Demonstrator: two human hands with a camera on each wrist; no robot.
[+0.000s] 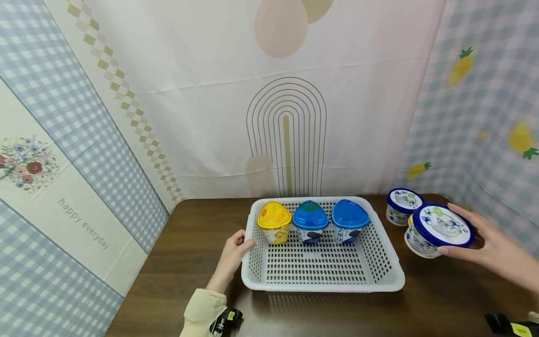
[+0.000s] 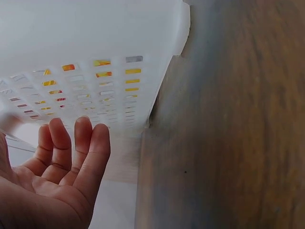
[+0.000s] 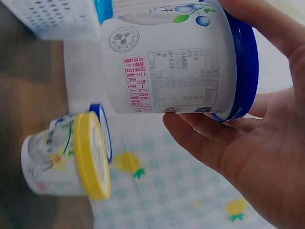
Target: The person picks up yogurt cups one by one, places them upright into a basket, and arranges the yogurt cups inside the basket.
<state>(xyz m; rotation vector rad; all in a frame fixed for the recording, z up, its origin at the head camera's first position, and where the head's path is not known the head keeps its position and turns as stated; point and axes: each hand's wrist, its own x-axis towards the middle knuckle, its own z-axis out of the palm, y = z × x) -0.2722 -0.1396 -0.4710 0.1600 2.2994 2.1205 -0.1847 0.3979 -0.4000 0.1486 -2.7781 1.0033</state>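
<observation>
From my remote seat, I get the right hand (image 1: pixel 490 245) gripping the held tub (image 1: pixel 446 227) by its blue lid, thumb one side, fingers the other; the tub is tilted, right of the basket (image 1: pixel 324 286). In the right wrist view I read blueberries and fine print on its white side. Near it, I see a yellow-lidded tub (image 3: pixel 59 164) and another blue-lidded tub (image 1: pixel 404 201), both on the brown table (image 1: pixel 193 243). Left hand (image 1: pixel 233 252) grips the basket's left rim, fingers bent; how firmly, I can't tell. In the white basket, along the back side, I count three cups in a row: yellow-lidded cup (image 1: pixel 275 222) left, blue-lidded cup with a green patch (image 1: pixel 310 222) middle, plain blue-lidded cup (image 1: pixel 350 220) right. I note a pale sleeve (image 1: pixel 204 306) on the left arm, patterned cloth (image 1: pixel 202 93) behind the table
</observation>
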